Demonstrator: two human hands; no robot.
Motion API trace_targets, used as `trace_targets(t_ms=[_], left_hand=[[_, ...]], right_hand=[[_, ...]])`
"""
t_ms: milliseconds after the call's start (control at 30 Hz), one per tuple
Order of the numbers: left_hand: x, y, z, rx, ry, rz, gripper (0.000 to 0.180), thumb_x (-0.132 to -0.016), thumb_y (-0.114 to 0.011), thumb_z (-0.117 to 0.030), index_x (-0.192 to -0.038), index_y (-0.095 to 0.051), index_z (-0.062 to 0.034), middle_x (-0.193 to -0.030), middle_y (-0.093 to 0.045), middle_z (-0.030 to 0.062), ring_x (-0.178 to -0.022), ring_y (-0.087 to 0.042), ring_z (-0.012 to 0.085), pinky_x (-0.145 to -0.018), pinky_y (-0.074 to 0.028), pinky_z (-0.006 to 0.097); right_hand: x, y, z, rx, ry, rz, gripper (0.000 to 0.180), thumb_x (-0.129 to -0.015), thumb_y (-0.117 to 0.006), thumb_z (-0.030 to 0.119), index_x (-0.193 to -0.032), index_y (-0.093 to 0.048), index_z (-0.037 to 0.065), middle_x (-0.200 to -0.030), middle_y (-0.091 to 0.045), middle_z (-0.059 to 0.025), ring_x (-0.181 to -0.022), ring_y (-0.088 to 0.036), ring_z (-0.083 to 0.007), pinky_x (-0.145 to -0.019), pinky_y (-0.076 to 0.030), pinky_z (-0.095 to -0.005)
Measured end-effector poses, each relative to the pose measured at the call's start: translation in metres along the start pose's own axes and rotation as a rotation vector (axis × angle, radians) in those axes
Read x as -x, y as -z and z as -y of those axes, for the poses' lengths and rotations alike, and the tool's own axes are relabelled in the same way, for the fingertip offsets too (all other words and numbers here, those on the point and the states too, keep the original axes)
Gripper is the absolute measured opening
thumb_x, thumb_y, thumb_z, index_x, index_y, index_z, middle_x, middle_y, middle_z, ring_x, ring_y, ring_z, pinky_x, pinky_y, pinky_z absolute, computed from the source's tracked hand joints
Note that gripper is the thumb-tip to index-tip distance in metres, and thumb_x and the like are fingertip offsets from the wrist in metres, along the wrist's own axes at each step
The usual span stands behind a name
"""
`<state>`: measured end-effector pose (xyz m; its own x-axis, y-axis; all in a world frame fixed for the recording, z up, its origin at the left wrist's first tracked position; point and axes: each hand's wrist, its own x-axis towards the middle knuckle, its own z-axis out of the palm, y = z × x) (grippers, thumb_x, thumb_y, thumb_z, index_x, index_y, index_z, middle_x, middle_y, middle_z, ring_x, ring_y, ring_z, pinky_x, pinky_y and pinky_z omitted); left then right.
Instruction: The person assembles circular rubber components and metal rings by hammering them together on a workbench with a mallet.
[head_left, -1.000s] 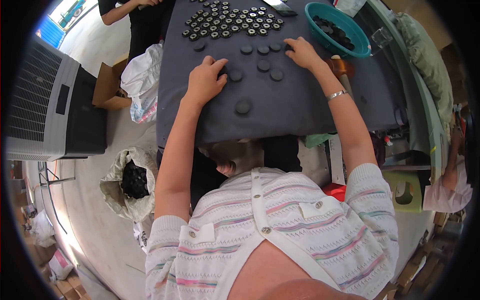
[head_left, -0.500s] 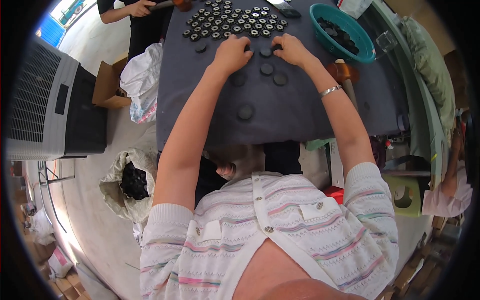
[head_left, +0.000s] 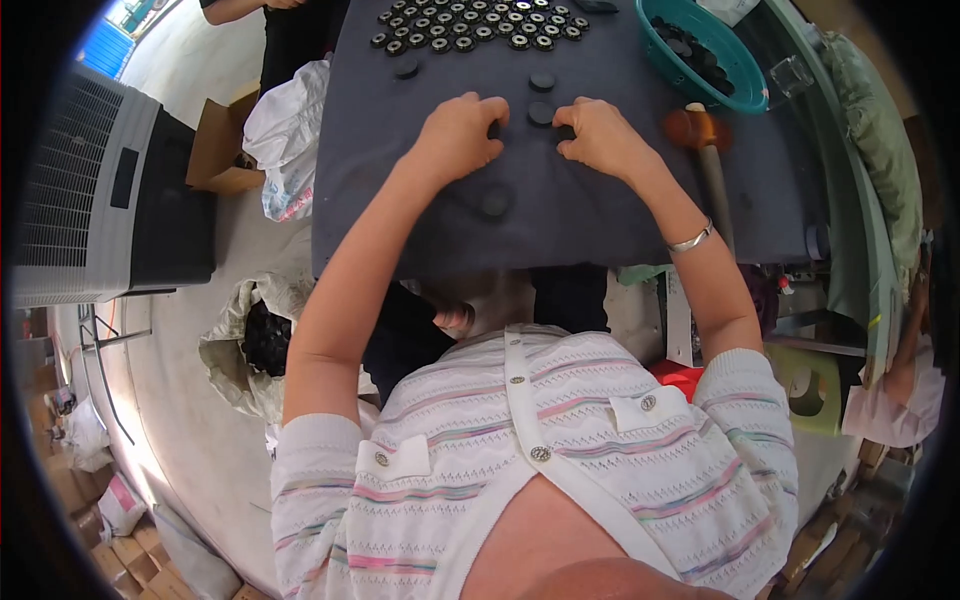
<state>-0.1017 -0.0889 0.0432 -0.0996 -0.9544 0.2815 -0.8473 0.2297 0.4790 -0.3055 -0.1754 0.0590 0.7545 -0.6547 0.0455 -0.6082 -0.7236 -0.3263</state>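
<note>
My left hand is closed with thumb and fingers round a black disc. Opposite it, my right hand pinches another black disc, partly hidden by its fingers. Between the hands and slightly beyond lies a loose black disc, with a second loose disc farther off. One more disc rests to the far left, and a dark, blurred disc lies nearer me. Past them, several black round pieces with silver centres stand in rows on the grey-covered table.
A teal basket of black discs stands at the far right. Below it lies a mallet with an amber head. On the floor at left are an open sack, a cardboard box and a white bag. Another person's arm shows at the far left.
Both hands have drawn nearer to me, each with a disc in it. Two loose discs that lay between my arms are now out of sight near the hands. The view has shifted slightly.
</note>
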Motion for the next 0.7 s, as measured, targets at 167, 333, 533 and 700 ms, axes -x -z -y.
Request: trace_targets(t_ms=[167, 333, 533, 700], left_hand=[[0.019, -0.001, 0.005, 0.207, 0.142, -0.062, 0.028, -0.066, -0.069, -0.006, -0.093, -0.061, -0.0091, -0.087, -0.061, 0.0092, -0.075, -0.06, 0.0234, -0.065, -0.048, 0.033], [0.047, 0.008, -0.003, 1.063, 0.329, -0.143, 0.028, -0.071, -0.068, 0.004, -0.097, -0.06, -0.0033, -0.095, -0.062, 0.007, -0.065, -0.06, 0.0127, -0.052, -0.046, 0.023], [0.078, 0.011, -0.02, 1.462, 0.263, -0.317, 0.041, -0.072, -0.067, 0.007, -0.11, -0.054, -0.0016, -0.097, -0.061, 0.0118, -0.068, -0.062, 0.0182, -0.053, -0.049, 0.024], [0.097, 0.021, -0.031, 1.69, 0.229, -0.436, 0.039, -0.074, -0.064, 0.006, -0.111, -0.053, -0.0013, -0.1, -0.06, 0.0137, -0.068, -0.062, 0.0201, -0.053, -0.05, 0.026]], right_hand=[[0.013, 0.0, 0.01, -0.486, -0.178, 0.047, 0.033, -0.068, -0.069, 0.004, -0.1, -0.064, 0.0, -0.092, -0.06, -0.0118, -0.068, -0.062, -0.0199, -0.063, -0.052, -0.0302], [0.03, 0.002, 0.043, -1.231, -0.093, -0.072, 0.03, -0.073, -0.067, 0.0, -0.102, -0.062, -0.003, -0.083, -0.06, -0.0058, -0.064, -0.058, -0.0117, -0.057, -0.051, -0.0245], [0.025, 0.0, 0.085, -1.217, 0.078, -0.105, 0.032, -0.073, -0.067, -0.001, -0.104, -0.061, -0.003, -0.082, -0.059, -0.0049, -0.067, -0.058, -0.0102, -0.059, -0.05, -0.0222], [0.018, -0.007, 0.113, -1.128, 0.159, -0.142, 0.031, -0.073, -0.069, 0.002, -0.103, -0.062, -0.001, -0.091, -0.06, -0.0041, -0.075, -0.059, -0.0092, -0.061, -0.05, -0.0227]])
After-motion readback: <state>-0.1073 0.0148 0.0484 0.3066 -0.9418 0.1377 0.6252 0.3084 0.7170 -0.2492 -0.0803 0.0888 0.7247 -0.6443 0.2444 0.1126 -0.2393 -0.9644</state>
